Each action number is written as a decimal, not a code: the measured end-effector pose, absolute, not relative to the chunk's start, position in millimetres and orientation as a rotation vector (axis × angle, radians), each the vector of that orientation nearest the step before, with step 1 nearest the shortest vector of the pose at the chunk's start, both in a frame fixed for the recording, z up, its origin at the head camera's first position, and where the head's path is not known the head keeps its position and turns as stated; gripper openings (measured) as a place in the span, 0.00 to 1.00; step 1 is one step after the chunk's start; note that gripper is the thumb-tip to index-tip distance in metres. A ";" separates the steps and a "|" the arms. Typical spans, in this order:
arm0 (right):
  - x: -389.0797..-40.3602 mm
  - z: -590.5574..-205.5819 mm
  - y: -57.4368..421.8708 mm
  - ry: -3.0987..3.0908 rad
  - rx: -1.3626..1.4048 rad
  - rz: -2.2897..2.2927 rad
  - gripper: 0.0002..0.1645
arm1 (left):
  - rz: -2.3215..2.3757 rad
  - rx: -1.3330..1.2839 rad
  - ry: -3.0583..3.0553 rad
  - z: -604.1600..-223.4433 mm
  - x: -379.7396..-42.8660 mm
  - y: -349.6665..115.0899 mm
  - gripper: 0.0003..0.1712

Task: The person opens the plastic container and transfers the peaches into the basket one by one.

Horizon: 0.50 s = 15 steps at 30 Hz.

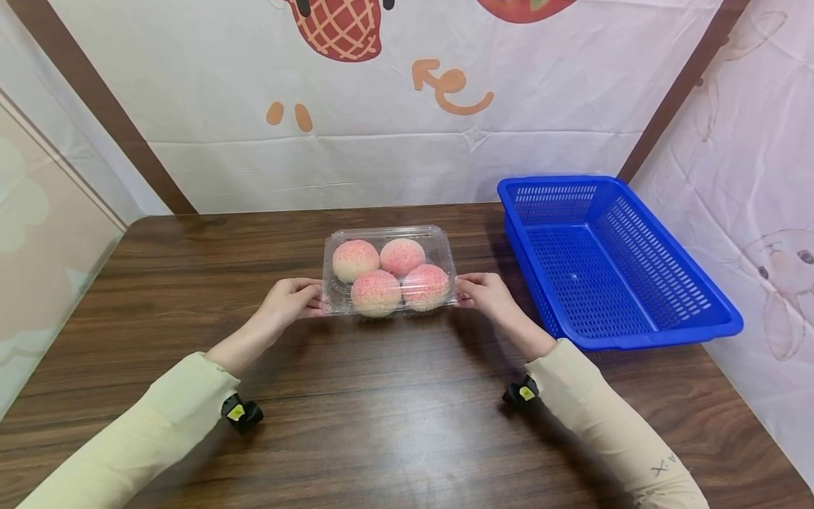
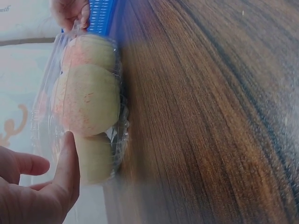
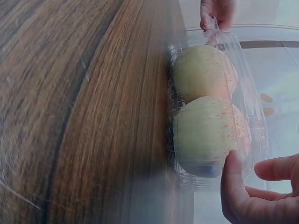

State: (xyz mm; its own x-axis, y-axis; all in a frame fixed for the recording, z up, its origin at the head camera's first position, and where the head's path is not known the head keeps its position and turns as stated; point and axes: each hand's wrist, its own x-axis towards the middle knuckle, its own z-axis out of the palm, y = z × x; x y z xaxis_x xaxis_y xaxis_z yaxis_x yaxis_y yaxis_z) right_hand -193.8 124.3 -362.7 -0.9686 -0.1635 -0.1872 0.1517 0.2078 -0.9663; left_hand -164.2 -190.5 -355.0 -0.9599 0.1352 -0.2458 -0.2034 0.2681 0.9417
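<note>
A clear plastic clamshell box (image 1: 388,232) sits near the middle of the table with its lid down over several pink-and-cream peaches (image 1: 376,293). My left hand (image 1: 291,302) holds the left end of the box, thumb above and fingers along the side. At the opposite end, my right hand (image 1: 486,293) pinches the right edge in the same way. Both wrist views look along the box from its ends. There the left index finger (image 2: 69,154) and the right index finger (image 3: 233,172) lie against the plastic, each thumb a little apart from its finger.
To the right of the box stands a blue perforated plastic basket (image 1: 626,339), nothing inside it. The brown wood-grain table (image 1: 381,410) ends at the back against a white printed cloth (image 1: 394,170). Another printed cloth (image 1: 757,184) hangs along the right side.
</note>
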 end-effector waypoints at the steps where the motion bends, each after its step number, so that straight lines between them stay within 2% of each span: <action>1: -194.1 -363.2 124.4 2.201 -0.002 -1.859 0.20 | 1.760 -0.066 2.244 -355.0 -164.3 -190.9 0.22; 15: -192.2 -363.9 128.7 2.003 0.014 -1.947 0.24 | 1.822 -0.040 2.066 -353.8 -162.9 -197.5 0.23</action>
State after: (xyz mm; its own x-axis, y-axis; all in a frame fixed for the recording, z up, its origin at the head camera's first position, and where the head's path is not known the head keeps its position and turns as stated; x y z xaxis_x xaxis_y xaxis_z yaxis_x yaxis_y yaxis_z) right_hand -192.2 128.7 -363.9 -0.9400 -0.2309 -0.2512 0.2446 0.0572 -0.9679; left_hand -162.9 -197.5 -353.8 -0.9258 0.2281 -0.3014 -0.2705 0.1571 0.9498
